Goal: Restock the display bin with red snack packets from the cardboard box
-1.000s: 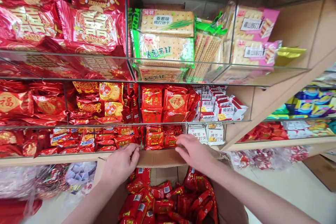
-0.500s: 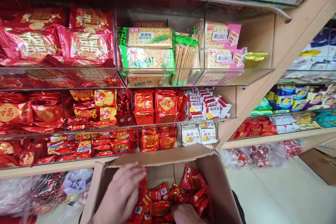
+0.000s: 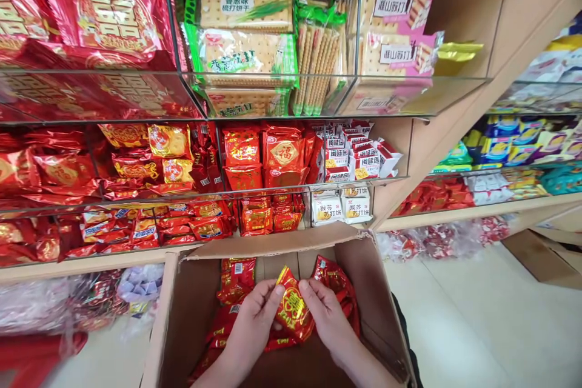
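Observation:
Between my two hands is a small red snack packet (image 3: 294, 309) with gold lettering, held over an open cardboard box (image 3: 273, 245). My left hand (image 3: 257, 318) pinches its left edge with thumb and fingers. On the other side my right hand (image 3: 325, 312) grips the packet's right edge the same way. Below and around the hands, more red packets (image 3: 237, 276) lie inside the box, some with white barcode labels showing. Part of the pile is hidden behind my hands and forearms.
Shelves with glass fronts (image 3: 273, 76) rise behind the box, holding green-wrapped crackers (image 3: 248, 51), pink-ended crackers (image 3: 395, 54) and many red packets (image 3: 284, 154). Clear plastic bags (image 3: 40, 309) sit under the lowest shelf. Another cardboard box (image 3: 541, 254) stands on the floor at right.
My hands have come together and lifted a red packet, now held between them. Before, the left was raised at the box's left and the right was down among packets. The view has tilted downward.

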The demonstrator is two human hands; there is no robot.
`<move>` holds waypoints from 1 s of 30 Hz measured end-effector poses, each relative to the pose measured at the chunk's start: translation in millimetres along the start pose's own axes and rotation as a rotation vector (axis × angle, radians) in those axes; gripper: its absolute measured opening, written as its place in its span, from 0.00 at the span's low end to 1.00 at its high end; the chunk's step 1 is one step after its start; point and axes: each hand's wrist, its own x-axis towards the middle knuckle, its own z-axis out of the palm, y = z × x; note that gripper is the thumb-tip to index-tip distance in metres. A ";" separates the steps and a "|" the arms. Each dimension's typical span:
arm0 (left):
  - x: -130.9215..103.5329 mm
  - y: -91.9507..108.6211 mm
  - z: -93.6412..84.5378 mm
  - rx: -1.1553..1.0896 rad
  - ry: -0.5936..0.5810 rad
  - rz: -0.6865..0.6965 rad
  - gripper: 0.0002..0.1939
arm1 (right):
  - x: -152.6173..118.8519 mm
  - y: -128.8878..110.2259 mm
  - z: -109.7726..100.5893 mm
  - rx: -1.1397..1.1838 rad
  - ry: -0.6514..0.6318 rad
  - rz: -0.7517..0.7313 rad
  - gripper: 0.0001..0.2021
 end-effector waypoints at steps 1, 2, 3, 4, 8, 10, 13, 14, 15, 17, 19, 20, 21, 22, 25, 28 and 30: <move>0.3 0.2 0.9 -0.034 0.012 -0.007 0.18 | 0.3 2.5 1.9 0.029 0.018 -0.013 0.18; 0.2 0.1 2.1 -0.065 0.032 -0.013 0.18 | 0.4 4.9 3.4 0.051 0.035 -0.023 0.18; -0.3 0.1 3.7 -0.101 0.062 -0.015 0.17 | 0.3 7.3 4.7 0.071 0.060 -0.027 0.17; -1.3 0.2 5.6 -0.148 0.099 -0.012 0.18 | 0.0 9.7 5.9 0.094 0.095 -0.023 0.17; -8.0 3.2 14.0 -0.348 0.131 -0.011 0.21 | -3.9 17.2 10.2 0.235 0.233 0.011 0.15; -11.2 5.2 15.7 -0.387 0.067 -0.030 0.18 | -7.5 18.4 11.6 0.265 0.216 -0.005 0.14; -14.0 8.7 14.6 -0.464 0.054 -0.052 0.13 | -13.8 14.3 11.3 0.264 0.172 -0.025 0.20; -14.6 10.5 13.8 -0.502 0.067 -0.062 0.12 | -15.4 11.2 10.5 0.260 0.175 -0.015 0.22; -15.1 12.8 13.1 -0.538 0.075 -0.081 0.11 | -16.6 7.3 9.5 0.256 0.190 -0.005 0.22; -15.7 19.0 12.4 -0.599 0.065 -0.117 0.08 | -17.1 -1.8 7.5 0.246 0.214 0.000 0.20; -15.3 26.1 13.1 -0.653 0.047 -0.116 0.07 | -15.3 -10.7 6.6 0.256 0.231 -0.035 0.19; -14.7 29.3 13.9 -0.676 0.043 -0.104 0.07 | -13.8 -14.4 6.7 0.266 0.235 -0.061 0.18; -14.0 31.7 15.1 -0.698 0.046 -0.087 0.06 | -12.2 -17.4 7.2 0.275 0.236 -0.085 0.16; -13.4 33.2 16.5 -0.718 0.059 -0.069 0.06 | -10.6 -19.8 7.8 0.282 0.234 -0.105 0.15; -13.5 32.9 20.4 -0.723 0.083 -0.046 0.07 | -7.4 -24.4 8.5 0.267 0.202 -0.120 0.12; -16.6 31.0 18.5 -0.609 0.045 -0.049 0.09 | -6.2 -30.9 3.0 0.166 0.150 -0.108 0.11; -17.1 33.4 9.9 -0.436 0.010 -0.035 0.12 | -3.6 -40.3 -5.5 0.080 0.148 -0.126 0.11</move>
